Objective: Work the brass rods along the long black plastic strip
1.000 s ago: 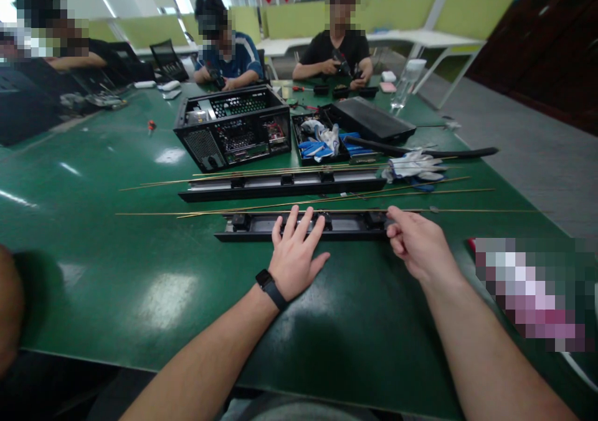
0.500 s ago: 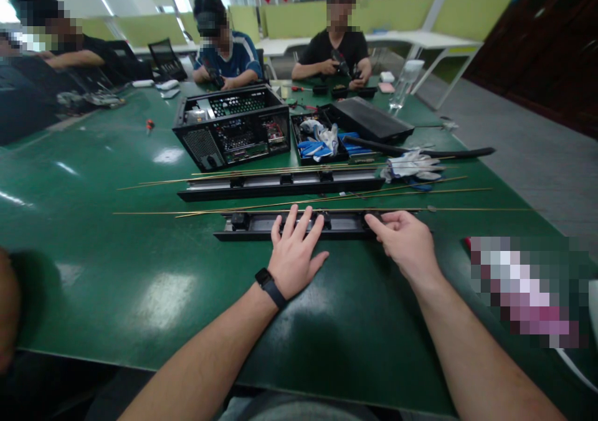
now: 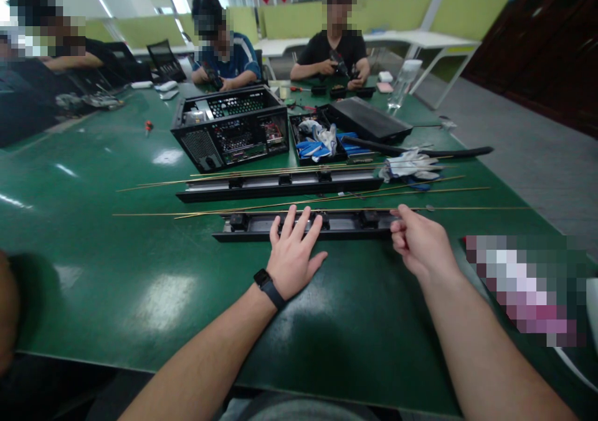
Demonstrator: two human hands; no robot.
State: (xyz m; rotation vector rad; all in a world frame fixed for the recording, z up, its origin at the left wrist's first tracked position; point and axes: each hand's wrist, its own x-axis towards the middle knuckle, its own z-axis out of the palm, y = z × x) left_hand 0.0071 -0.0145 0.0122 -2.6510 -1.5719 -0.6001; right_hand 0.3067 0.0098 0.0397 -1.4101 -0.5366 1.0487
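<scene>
A long black channel-shaped rail [image 3: 247, 236] lies across the table close to me, with small black blocks [image 3: 369, 219] set along its inside. My left hand [image 3: 293, 253] rests on the middle of this rail, fingers spread and open. At the rail's right end is my right hand [image 3: 423, 240], closed with thumb and index finger together; whatever it may pinch there is hidden. Thin brass-coloured rods [image 3: 144, 214] run along the rail's far side. Behind them lies a second, similar black rail [image 3: 275, 193].
An open black computer case [image 3: 200, 147] stands beyond the rails on the green table [image 3: 93, 296]. To its right are a black tray [image 3: 306, 160] holding gloves, a white glove [image 3: 413, 164], a black tube [image 3: 448, 153] and a clear bottle [image 3: 405, 81]. Several people sit opposite.
My right hand has moved right along the near rail, from its right-hand block to its end, uncovering that block. My left hand stays in place.
</scene>
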